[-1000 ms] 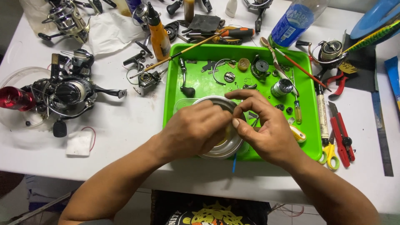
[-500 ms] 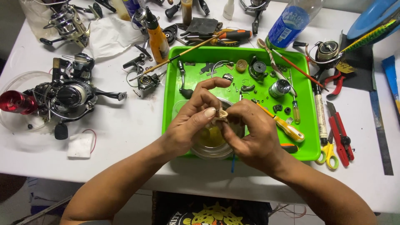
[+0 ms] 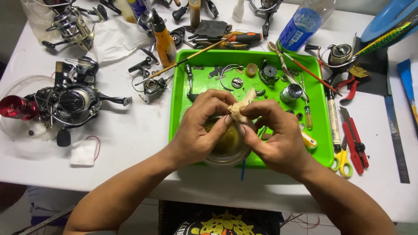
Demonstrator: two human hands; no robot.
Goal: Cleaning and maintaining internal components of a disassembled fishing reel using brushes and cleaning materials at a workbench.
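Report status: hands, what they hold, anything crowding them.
Left hand and right hand both pinch a small tan rag. Held over a clear bowl in the green tray. Loose reel parts lie close behind.

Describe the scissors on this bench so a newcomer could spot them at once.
Start at the green tray in the middle of the white table and go just past its lower right corner. The scissors lie there beside a red utility knife; their yellow-green loop handles set them apart from the red tools around.
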